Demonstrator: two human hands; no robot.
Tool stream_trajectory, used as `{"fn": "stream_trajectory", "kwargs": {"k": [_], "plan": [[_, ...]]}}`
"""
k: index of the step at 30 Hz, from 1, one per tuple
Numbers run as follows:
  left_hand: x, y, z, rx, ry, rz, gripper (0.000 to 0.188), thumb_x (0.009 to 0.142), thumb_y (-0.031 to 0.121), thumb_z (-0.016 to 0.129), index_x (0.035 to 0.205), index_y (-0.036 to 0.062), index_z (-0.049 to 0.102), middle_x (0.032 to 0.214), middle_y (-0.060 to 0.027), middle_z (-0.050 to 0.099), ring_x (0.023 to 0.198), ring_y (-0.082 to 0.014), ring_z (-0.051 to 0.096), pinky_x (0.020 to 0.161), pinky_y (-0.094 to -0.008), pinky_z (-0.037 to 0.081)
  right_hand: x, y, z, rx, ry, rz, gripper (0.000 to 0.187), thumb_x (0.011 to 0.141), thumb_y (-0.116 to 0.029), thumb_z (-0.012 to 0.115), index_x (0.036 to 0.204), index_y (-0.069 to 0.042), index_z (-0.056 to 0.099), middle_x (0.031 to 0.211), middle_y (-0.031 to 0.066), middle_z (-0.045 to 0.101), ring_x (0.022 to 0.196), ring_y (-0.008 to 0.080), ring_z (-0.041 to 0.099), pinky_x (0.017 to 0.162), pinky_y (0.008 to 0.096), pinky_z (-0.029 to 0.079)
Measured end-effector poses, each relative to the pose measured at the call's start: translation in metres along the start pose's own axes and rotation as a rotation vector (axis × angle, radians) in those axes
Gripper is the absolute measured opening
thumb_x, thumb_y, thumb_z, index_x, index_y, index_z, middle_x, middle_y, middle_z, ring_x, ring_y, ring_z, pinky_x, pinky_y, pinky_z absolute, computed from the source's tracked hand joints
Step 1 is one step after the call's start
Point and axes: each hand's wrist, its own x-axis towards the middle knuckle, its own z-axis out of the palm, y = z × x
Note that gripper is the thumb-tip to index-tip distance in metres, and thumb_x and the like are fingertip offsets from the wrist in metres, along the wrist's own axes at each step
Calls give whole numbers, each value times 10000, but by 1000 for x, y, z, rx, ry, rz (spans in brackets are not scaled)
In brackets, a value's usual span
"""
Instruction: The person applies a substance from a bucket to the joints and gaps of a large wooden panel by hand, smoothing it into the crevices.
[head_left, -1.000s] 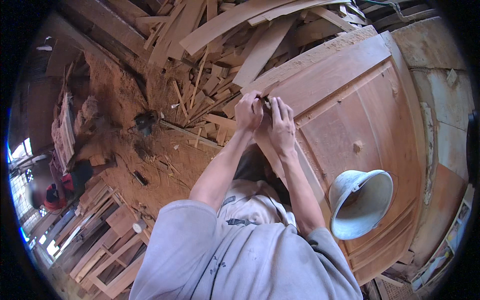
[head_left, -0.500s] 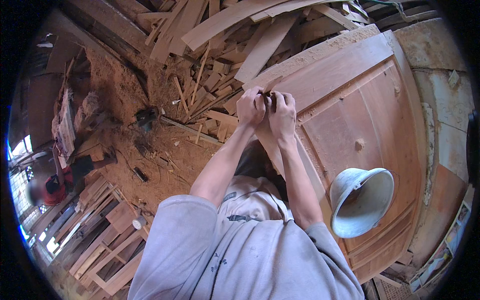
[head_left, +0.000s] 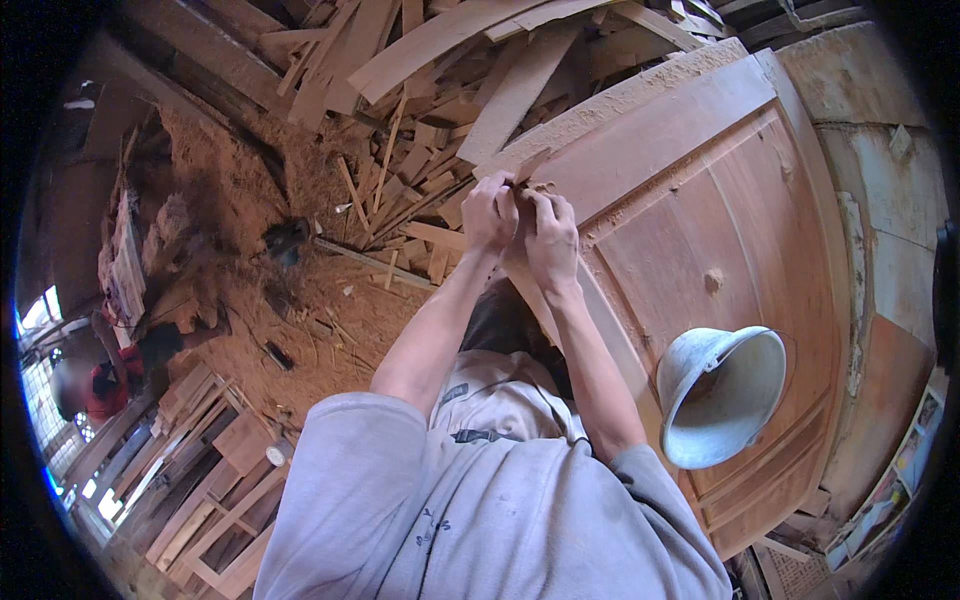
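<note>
My left hand and my right hand are close together at the far left corner of a large panelled wooden door. The fingers of both are closed in a pinch around a thin brown piece, whose tip sticks out beyond them. My fingers hide most of it, so its exact kind cannot be told. Below the hands runs the door's near edge, close to my body. Pale wood dust lies on the frame and along the grooves.
A whitish bucket rests on the door, its mouth toward the right. Offcuts are heaped beyond the hands. Sawdust covers the floor at left, with a dark power tool on it. A person in red is at far left, near stacked boards.
The whole view has shifted slightly. Both hands keep their pinch at the door's corner, and the thin brown piece shows a little more clearly past the fingers. The bucket stays in place.
</note>
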Motion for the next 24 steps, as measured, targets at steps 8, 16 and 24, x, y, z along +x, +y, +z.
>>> {"fn": "stream_trajectory", "kwargs": {"k": [8, 16, 24], "plan": [[0, 2, 0, -23, -6, -18, 389, 942, 327, 349, 937, 63, 634, 908, -209, 654, 869, -428, 616, 741, -500, 489, 4, -3, -9, -1, -49, 24, 255, 854, -49, 628, 1108, -44, 646, 1062, 166, 631, 1001, 358, 600, 873, 439, 503], [-1, 2, 2, -21, -3, -23, 366, 929, 300, 364, 956, 55, 635, 922, -213, 657, 881, -430, 617, 754, -498, 493, 8, 7, -7, -157, -122, -101, 394, 774, -7, 643, 1164, -59, 638, 1114, 122, 610, 1018, 340, 590, 893, 421, 501], [-1, 5, -2, -18, -23, -59, 365, 919, 308, 379, 964, 53, 636, 918, -213, 656, 884, -429, 619, 755, -495, 491, 15, 2, 1, 10, -66, 42, 288, 832, -7, 634, 1116, -44, 609, 1026, 181, 625, 1000, 373, 593, 859, 447, 507]]}}
